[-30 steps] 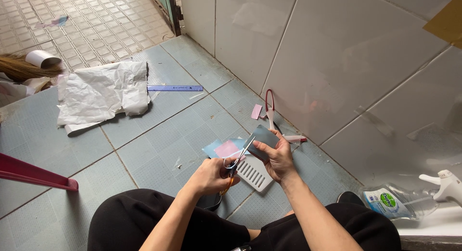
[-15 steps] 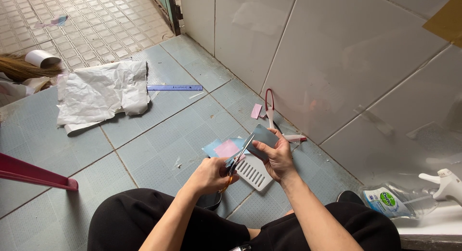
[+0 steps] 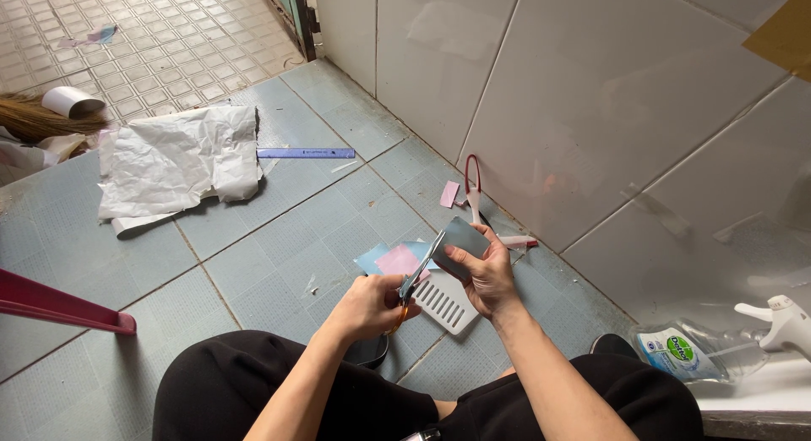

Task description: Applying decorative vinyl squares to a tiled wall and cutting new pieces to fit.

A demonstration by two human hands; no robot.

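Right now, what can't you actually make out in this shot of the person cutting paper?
Head view only:
- Scissors: handles hidden inside the left hand.
- Grey sheet: its lower part is covered by the right hand.
- White slotted tray: partly behind both hands.
- Spray bottle: cut off by the right edge.
- Broom: cut off by the left edge.

The floor [image 3: 253, 238] has blue-grey tiles. On it lie crumpled white paper [image 3: 177, 162], a blue ruler [image 3: 306, 153], a white slotted cover [image 3: 443, 302], pink and blue paper bits [image 3: 393, 259] and a spray bottle [image 3: 718, 348].
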